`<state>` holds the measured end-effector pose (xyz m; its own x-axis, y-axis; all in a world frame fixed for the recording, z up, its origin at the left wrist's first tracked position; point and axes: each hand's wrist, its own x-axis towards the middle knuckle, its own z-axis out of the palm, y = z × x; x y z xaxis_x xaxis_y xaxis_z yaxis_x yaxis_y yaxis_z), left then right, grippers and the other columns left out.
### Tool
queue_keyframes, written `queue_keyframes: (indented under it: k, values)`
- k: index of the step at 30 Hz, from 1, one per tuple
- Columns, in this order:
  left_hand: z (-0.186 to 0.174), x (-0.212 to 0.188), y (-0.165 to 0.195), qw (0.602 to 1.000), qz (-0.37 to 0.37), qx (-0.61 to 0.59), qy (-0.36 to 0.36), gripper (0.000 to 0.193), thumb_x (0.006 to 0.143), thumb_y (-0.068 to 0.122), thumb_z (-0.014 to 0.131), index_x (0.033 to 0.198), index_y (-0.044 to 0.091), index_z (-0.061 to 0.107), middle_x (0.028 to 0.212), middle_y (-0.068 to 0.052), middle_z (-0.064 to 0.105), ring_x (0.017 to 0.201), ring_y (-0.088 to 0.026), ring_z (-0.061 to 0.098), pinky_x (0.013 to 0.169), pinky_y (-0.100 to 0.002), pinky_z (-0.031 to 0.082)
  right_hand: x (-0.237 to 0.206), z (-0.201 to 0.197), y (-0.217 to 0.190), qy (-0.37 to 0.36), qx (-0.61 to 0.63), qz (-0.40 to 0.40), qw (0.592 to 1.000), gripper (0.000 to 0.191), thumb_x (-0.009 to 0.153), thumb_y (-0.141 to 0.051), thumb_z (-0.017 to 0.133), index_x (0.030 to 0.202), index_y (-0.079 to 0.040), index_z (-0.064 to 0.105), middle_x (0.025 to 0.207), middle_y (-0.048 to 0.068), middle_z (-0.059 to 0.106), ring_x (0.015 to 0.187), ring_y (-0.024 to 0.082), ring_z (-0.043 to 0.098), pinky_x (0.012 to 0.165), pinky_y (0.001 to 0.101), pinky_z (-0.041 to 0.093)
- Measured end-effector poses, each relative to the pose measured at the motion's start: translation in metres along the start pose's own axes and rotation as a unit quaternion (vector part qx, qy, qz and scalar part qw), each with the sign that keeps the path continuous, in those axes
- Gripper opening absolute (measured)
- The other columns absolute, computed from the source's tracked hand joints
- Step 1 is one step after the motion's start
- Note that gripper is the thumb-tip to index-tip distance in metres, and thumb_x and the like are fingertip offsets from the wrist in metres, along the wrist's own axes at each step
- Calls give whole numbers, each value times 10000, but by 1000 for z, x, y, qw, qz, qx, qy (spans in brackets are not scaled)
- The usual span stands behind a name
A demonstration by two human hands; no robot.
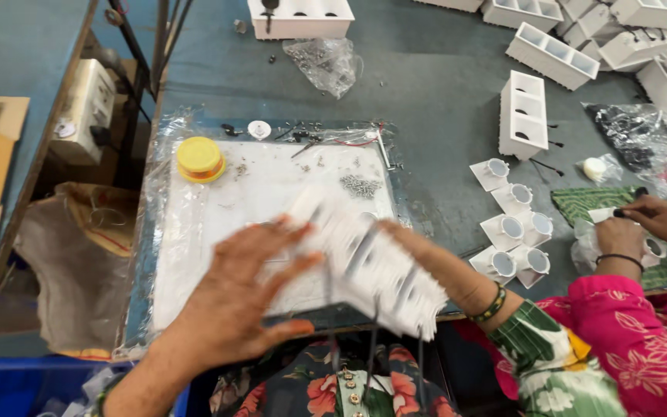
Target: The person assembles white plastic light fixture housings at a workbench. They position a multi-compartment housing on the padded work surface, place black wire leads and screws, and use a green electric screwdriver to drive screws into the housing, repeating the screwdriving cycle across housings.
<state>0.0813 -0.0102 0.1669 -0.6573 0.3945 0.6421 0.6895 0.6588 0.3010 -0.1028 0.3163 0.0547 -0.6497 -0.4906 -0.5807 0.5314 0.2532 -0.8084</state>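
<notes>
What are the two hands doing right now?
Left hand: open, fingers spread beside the blurred white finned part.
Right hand: mostly hidden behind that part; grip cannot be told.

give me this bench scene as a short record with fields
left hand: open, fingers spread, by the white ribbed part
right hand: on the white ribbed part, motion-blurred
work surface: white plastic-covered mat
on mat: yellow lid, small screws
to the right: white cup fittings, white housings
co-worker: hands over a green cloth

White matt plastic housing [372, 266]; glossy plastic sheet [194, 232].
</notes>
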Motion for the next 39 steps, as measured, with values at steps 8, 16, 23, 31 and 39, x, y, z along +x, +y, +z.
queue_keyframes:
  k: [8, 16, 23, 31, 39]
  values:
    - [29, -5, 35, 900, -51, 56, -430, 974, 682, 132, 794, 1529, 78, 316, 1589, -182, 377, 1434, -371, 371, 1117, -535, 253, 38, 84, 81, -259, -213, -60, 940, 348, 974, -215, 606, 1186, 34, 725, 1064, 35, 754, 974, 123, 636, 886, 279, 523]
    - [18, -2, -7, 980, -86, 24, -177, 964, 583, 338, 882, 1429, 123, 474, 1303, -103, 606, 1132, -310, 580, 860, -491, 432, -36, 25, -67, -221, -172, -212, 936, 614, 1045, -544, 493, 1327, -31, 676, 1392, 174, 657, 1196, 354, 635, 1075, 481, 493]
    - [25, 59, -74, 965, -193, 36, -174, 1030, 543, 486, 930, 1433, 229, 478, 1228, -73, 650, 1136, -284, 605, 920, -492, 452, -59, 2, -106, -8, -419, -463, 781, 1048, 723, -544, 866, 1528, -54, 408, 1516, 162, 479, 1424, 334, 451, 1171, 434, 350]
    - [52, 67, -112, 968, -144, 34, -205, 1022, 570, 457, 920, 1445, 209, 455, 1357, -111, 609, 1252, -330, 562, 1002, -533, 433, -21, -8, -75, 80, -457, -432, 773, 1007, 634, -401, 958, 1484, -116, 498, 1389, 137, 575, 1317, 318, 555, 1106, 406, 431]
    - [63, 58, -123, 952, -156, 58, -258, 973, 585, 492, 910, 1418, 215, 490, 1291, -92, 619, 1217, -310, 574, 994, -476, 451, 2, -10, -57, 68, -450, -412, 790, 989, 634, -407, 958, 1469, -126, 508, 1399, 137, 571, 1338, 329, 539, 1114, 415, 420]
